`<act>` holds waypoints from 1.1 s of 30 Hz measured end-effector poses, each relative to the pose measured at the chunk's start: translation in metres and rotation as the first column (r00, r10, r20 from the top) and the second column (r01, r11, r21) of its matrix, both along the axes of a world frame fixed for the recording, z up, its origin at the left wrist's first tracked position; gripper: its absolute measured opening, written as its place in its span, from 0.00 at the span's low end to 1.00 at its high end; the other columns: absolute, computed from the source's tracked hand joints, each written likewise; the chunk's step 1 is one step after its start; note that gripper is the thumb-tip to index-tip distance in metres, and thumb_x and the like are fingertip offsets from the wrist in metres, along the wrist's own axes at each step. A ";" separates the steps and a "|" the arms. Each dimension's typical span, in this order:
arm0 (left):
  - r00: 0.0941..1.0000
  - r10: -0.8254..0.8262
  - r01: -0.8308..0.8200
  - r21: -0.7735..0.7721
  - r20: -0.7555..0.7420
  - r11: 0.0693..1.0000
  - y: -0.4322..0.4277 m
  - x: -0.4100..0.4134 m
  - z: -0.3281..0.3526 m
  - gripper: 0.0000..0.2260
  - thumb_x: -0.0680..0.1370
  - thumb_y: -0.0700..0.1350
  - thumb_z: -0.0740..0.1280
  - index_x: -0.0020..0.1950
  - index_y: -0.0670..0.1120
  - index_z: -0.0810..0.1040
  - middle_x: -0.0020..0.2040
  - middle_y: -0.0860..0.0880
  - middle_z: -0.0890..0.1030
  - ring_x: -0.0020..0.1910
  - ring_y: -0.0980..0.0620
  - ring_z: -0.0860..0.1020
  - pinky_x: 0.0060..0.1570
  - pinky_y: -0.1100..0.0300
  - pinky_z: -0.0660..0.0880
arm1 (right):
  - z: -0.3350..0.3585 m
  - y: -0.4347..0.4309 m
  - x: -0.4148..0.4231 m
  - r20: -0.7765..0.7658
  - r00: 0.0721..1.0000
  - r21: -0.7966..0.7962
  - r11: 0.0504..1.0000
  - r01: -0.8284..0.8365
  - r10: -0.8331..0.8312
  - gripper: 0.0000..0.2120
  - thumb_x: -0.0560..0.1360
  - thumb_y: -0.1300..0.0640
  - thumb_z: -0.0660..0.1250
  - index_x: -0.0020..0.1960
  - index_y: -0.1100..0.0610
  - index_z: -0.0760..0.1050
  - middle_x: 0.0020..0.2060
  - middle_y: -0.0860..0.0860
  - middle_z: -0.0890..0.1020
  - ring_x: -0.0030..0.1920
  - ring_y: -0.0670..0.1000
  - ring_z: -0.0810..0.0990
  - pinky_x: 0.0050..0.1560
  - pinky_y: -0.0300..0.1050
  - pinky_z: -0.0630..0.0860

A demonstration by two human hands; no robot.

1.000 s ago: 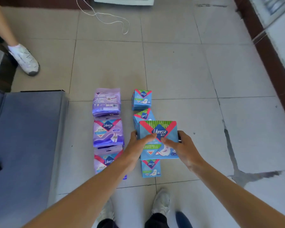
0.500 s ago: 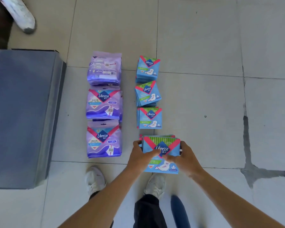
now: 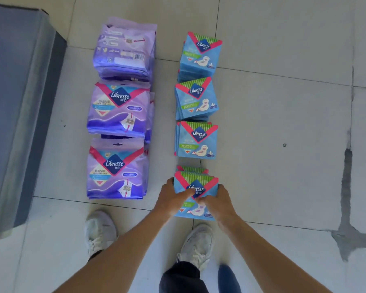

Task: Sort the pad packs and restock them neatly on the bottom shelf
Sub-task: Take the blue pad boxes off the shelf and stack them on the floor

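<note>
Two rows of pad packs lie on the tiled floor. The left row has three stacks of purple packs (image 3: 117,111). The right row has stacks of small blue packs (image 3: 197,140). At the near end of the blue row, both hands hold one blue pack (image 3: 195,182) on top of the nearest stack. My left hand (image 3: 172,197) grips its left edge with the thumb on the front. My right hand (image 3: 218,200) grips its right edge the same way.
A grey-blue box-like surface (image 3: 19,102) stands to the left of the purple row. My two white shoes (image 3: 100,231) stand just behind the packs. Bare tiles with a dark patched crack (image 3: 347,208) stretch to the right.
The blue pack in both hands has come down from above the row onto the nearest blue stack. The camera has tilted down and closer to the floor.
</note>
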State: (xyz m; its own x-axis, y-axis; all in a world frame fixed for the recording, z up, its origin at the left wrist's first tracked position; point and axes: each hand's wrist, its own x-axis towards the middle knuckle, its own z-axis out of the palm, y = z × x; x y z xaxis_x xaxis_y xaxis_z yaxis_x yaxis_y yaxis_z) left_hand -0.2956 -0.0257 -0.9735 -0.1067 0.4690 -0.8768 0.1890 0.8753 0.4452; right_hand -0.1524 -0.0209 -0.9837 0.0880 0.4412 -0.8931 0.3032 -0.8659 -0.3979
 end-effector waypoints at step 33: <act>0.711 -0.559 0.616 -0.007 -0.426 0.788 0.039 -0.039 0.139 0.30 0.77 0.56 0.64 0.74 0.45 0.59 0.72 0.44 0.65 0.70 0.46 0.66 0.67 0.53 0.68 | 0.154 0.051 -0.012 0.415 0.658 0.004 0.721 -0.693 0.629 0.27 0.77 0.49 0.63 0.70 0.61 0.63 0.66 0.55 0.69 0.68 0.54 0.67 0.65 0.44 0.65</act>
